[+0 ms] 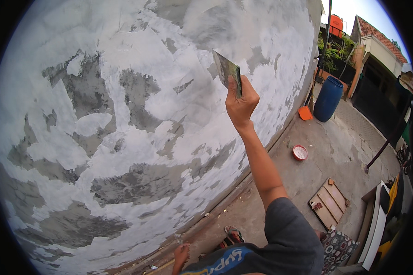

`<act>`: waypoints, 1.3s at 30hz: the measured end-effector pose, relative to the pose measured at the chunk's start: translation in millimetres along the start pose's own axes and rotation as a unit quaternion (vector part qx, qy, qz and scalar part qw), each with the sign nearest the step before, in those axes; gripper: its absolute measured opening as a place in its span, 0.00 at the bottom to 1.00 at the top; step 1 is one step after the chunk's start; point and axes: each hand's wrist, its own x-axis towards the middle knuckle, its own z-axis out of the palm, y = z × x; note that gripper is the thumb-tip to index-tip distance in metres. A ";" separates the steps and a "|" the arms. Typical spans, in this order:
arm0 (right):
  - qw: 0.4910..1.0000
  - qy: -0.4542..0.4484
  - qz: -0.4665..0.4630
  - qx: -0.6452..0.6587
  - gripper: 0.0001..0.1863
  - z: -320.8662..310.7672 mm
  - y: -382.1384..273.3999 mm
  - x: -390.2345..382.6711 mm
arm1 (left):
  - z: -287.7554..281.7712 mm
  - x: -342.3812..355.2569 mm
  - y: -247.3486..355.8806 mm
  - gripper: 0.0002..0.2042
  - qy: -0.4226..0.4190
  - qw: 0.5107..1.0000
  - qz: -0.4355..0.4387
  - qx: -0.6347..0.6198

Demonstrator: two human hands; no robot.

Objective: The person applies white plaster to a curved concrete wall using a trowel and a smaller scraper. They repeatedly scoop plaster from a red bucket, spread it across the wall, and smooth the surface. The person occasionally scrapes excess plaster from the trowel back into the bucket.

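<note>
My right hand is raised at arm's length and grips a thin flat scraper by its lower edge. The scraper's blade rests against a grey wall that is patched with wide smears of white filler. My left hand hangs low near the foot of the wall, fingers curled. A small greyish thing shows just above it, and I cannot tell whether the hand holds it.
A blue barrel and an orange scoop stand by the wall at the far right. A red bowl of white paste sits on the concrete ground. A wooden board, a patterned cushion and a sandal lie nearer.
</note>
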 end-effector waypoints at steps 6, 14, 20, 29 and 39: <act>0.823 0.057 0.477 0.301 0.12 -27.2 41.0 -58.4 | -16.1 14.9 -65.6 0.09 0.011 0.998 -0.011 -0.065; 0.890 0.121 0.394 0.194 0.17 -73.8 148.0 -33.1 | -24.0 8.1 -98.7 0.10 0.036 0.997 -0.071 -0.005; 0.966 0.103 0.235 -0.035 0.15 -16.6 160.1 26.0 | 3.2 29.9 -74.1 0.10 0.029 0.993 -0.093 0.070; 0.994 -0.031 0.086 0.055 0.16 1.2 125.0 -18.5 | 49.1 67.9 -40.1 0.11 0.002 0.987 -0.091 0.130; 0.994 -0.083 -0.004 0.073 0.23 -59.1 225.4 74.5 | 102.6 90.5 56.5 0.12 -0.006 0.975 -0.099 0.197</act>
